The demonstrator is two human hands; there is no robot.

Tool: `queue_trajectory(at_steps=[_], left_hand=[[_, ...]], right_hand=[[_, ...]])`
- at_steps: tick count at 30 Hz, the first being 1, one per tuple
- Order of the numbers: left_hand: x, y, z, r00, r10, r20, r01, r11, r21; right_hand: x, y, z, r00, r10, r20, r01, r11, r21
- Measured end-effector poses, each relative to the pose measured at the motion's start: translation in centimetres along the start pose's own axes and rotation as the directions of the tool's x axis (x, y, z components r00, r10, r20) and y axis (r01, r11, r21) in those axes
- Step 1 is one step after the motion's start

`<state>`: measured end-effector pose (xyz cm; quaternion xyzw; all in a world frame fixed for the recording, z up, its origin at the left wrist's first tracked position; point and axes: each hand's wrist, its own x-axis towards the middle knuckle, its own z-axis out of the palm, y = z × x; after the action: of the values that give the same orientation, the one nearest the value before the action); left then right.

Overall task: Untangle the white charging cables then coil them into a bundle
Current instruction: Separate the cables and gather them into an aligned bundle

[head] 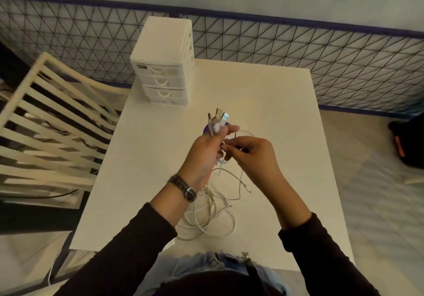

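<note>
While left hand (pixel 204 153) fingers (pixel 229 130) clamp cables (pixel 213 213), plugs (pixel 216 117) pointing away, right hand (pixel 254 155) fingers (pixel 241 140) pinch a strand.

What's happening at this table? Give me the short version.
A person is sorting out white charging cables over a white table. The left hand grips the plug ends bunched together and pointing up, while the right hand pinches a strand just beside it. The rest of the cables hang down into a loose tangle on the table, so nothing is coiled yet.

Dim, warm light, soft blur throughout, wide-angle bending at the edges.
</note>
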<state>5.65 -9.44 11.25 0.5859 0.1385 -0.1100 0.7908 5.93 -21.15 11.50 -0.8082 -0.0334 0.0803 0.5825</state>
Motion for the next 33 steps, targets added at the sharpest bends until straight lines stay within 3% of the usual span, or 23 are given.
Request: queue_trajectory(at_steps=[3,8,13,17,20,22,23,24,26,27,29,31,33], left_hand=[[0.4,0.3,0.2,0.999,0.002,-0.037,-0.003,1.0,-0.031],[0.4,1.1,0.6,0.999,-0.022,0.039,0.032,0.963,-0.269],[0.4,0.8,0.5,0.996,0.061,0.067,-0.049,0.984,-0.172],[0.8,1.0,0.1,0.996,0.074,0.039,-0.063,0.968,-0.241],[1.3,1.4,-0.5,0.994,0.106,0.014,-0.094,0.928,-0.36],[1.7,2.0,-0.9,0.991,0.13,-0.013,-0.125,0.912,-0.389],[1.8,2.3,-1.1,0.991,0.132,-0.026,-0.131,0.907,-0.401],[2.0,2.6,-1.3,0.991,0.126,-0.035,-0.129,0.902,-0.412],[2.1,2.9,-1.6,0.994,0.104,-0.034,-0.108,0.89,-0.443],[2.2,3.0,-1.8,0.995,0.094,-0.023,-0.094,0.886,-0.454],[2.1,3.1,-2.1,0.997,0.078,0.018,-0.062,0.888,-0.455],[2.0,3.0,-2.4,0.997,0.058,0.057,-0.027,0.896,-0.443],[1.7,2.9,-2.6,0.997,0.038,0.07,-0.004,0.9,-0.435]], right_hand=[[0.5,0.0,-0.4,1.0,-0.014,0.01,0.013,1.0,0.013],[0.8,0.0,-0.9,1.0,0.027,-0.004,-0.026,0.99,0.141],[0.8,0.0,-0.9,0.999,0.038,0.033,-0.044,0.98,0.192],[0.7,-0.1,-1.4,0.998,0.043,0.049,-0.053,0.972,0.23],[0.5,0.9,-1.9,0.984,-0.037,-0.173,0.052,0.995,0.08],[-0.3,1.8,-2.0,0.918,-0.163,-0.361,0.144,0.986,-0.078],[-1.0,2.3,-1.8,0.897,-0.228,-0.38,0.192,0.973,-0.13],[-1.6,3.1,-1.5,0.906,-0.264,-0.329,0.222,0.962,-0.162],[-2.7,5.1,-0.3,0.968,-0.25,-0.031,0.233,0.936,-0.262],[-3.1,6.6,0.6,0.964,-0.208,0.168,0.257,0.892,-0.371],[-3.2,10.3,2.5,0.886,-0.107,0.451,0.352,0.788,-0.505],[-2.7,13.9,4.2,0.821,0.013,0.571,0.367,0.753,-0.546],[-2.2,16.6,5.2,0.795,0.109,0.596,0.34,0.734,-0.588]])
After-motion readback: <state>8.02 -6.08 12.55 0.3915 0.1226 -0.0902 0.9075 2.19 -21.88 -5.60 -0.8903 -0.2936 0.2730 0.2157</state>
